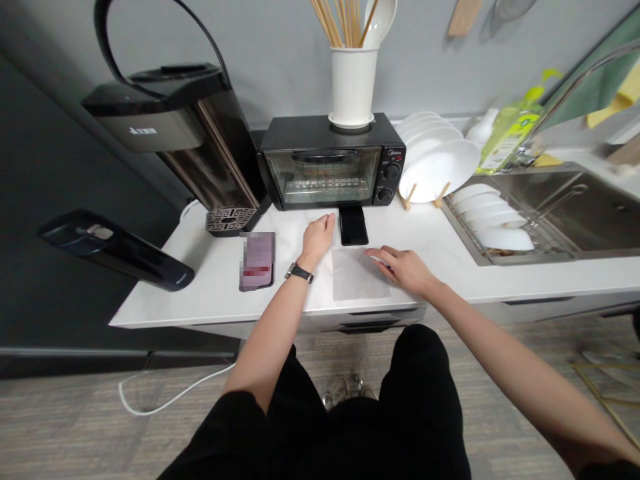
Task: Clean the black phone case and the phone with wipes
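A pale sheet of paper [356, 277] lies flat on the white counter [210, 293], in front of a black toaster oven [330, 163]. My right hand [403, 267] rests on the sheet's right edge, fingers stretched out and flat. My left hand [319, 235], a watch on its wrist, lies on the counter just left of the sheet's far corner, fingers loosely out, holding nothing. A black phone [353, 225] lies between that hand and the oven's front.
A purple-cased phone [257, 260] lies left of my hands. A black water dispenser [185, 133] stands at the back left. White plates [435, 160] stand in a rack right of the oven, and bowls [493, 220] sit in the sink basket. A utensil holder [353, 83] tops the oven.
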A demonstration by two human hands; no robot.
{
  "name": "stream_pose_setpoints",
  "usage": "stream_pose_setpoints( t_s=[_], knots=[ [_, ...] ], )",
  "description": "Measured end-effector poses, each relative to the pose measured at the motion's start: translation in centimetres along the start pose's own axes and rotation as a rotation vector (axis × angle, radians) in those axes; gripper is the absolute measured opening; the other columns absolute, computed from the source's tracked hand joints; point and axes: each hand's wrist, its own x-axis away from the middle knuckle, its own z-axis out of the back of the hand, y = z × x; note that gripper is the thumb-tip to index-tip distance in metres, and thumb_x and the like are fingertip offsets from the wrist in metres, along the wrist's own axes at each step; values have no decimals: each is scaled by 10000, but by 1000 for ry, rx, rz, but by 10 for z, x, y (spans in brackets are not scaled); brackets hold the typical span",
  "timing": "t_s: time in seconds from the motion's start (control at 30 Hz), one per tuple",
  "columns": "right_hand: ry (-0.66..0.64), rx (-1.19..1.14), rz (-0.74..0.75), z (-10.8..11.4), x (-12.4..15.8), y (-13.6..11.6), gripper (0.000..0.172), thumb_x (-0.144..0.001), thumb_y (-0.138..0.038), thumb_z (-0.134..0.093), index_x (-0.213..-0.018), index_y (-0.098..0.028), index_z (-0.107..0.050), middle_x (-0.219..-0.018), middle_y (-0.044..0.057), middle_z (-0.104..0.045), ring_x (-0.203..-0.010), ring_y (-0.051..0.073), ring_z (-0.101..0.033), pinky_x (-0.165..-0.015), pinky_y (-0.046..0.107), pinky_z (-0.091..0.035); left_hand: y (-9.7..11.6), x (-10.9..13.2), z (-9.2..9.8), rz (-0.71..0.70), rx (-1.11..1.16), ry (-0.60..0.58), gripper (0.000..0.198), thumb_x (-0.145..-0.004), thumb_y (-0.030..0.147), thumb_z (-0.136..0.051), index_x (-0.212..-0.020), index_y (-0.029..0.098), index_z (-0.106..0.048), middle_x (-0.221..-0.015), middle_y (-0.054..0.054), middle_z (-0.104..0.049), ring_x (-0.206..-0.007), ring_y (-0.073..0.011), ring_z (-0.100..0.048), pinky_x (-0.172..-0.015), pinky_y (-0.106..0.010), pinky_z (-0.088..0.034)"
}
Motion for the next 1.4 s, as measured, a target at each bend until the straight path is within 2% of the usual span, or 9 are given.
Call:
stream_pose_setpoints(
  t_s=[0.1,0.3,0.5,0.67,0.9,1.07,1.17,1.27,1.4],
  knots=[
    [-8,29,25,-5,1,5,430,-1132,-387,-278,-1397,-265,-593,-1179,90,-758,-685,171,-643,-657,315,-393,1,0,1,1,1,-1,449,-1117,432,-373,-899,212,-698,-833,-74,-742,-787,-233,-653,-730,-316,-380],
    [24,174,-14,-3,8,13,442,-1129,-382,-275,-1473,-302,-541,-1123,76,-756,-632,155,-616,-579,312,-295,0,-1,0,0,13,-11,458,-1119,434,-358,-882,210,-679,-813,-71,-734,-759,-227,-646,-707,-316,-367],
    [125,159,-60,4,15,19,463,-1125,-420,-320,-1516,-262,-513,-1116,74,-747,-696,171,-648,-582,297,-313,-3,-1,-1,-54,55,4,373,-1099,425,-416,-882,225,-645,-827,-57,-719,-790,-227,-649,-720,-311,-365],
    [182,116,-49,8,13,20,456,-1122,-387,-345,-1531,-255,-499,-1089,65,-747,-703,163,-640,-592,281,-336,-5,-2,-2,-50,89,4,278,-1065,438,-491,-960,243,-659,-770,-5,-669,-723,-194,-602,-678,-294,-336],
    [72,128,76,-9,4,16,419,-1084,-281,-419,-1487,-304,-528,-1182,54,-750,-674,151,-621,-600,283,-322,-5,0,-1,-31,95,5,258,-1056,440,-506,-996,248,-668,-774,3,-657,-715,-184,-581,-670,-283,-335],
    [-62,243,133,-14,3,21,477,-1031,-188,-422,-1468,-337,-540,-1185,59,-740,-587,136,-554,-566,312,-237,-5,0,-1,-30,98,12,256,-1058,429,-506,-973,246,-663,-767,5,-647,-720,-184,-578,-683,-280,-344],
    [-47,266,94,-11,4,20,510,-1054,-235,-393,-1543,-361,-464,-1188,71,-721,-566,137,-524,-553,325,-215,-3,0,-1,-31,95,12,247,-1059,421,-509,-972,247,-661,-768,2,-649,-718,-188,-578,-683,-286,-341],
    [9,239,61,-6,4,18,511,-1076,-308,-391,-1586,-340,-400,-1197,86,-704,-605,144,-549,-546,311,-217,-2,0,0,-37,90,6,242,-1059,421,-511,-977,248,-661,-766,1,-650,-711,-190,-575,-673,-290,-329],
    [49,178,96,3,2,19,493,-1071,-251,-385,-1560,-305,-419,-1223,84,-702,-675,156,-599,-558,293,-282,-2,1,0,-47,85,0,246,-1060,426,-511,-973,250,-660,-768,3,-650,-708,-188,-571,-671,-289,-323]
  ],
)
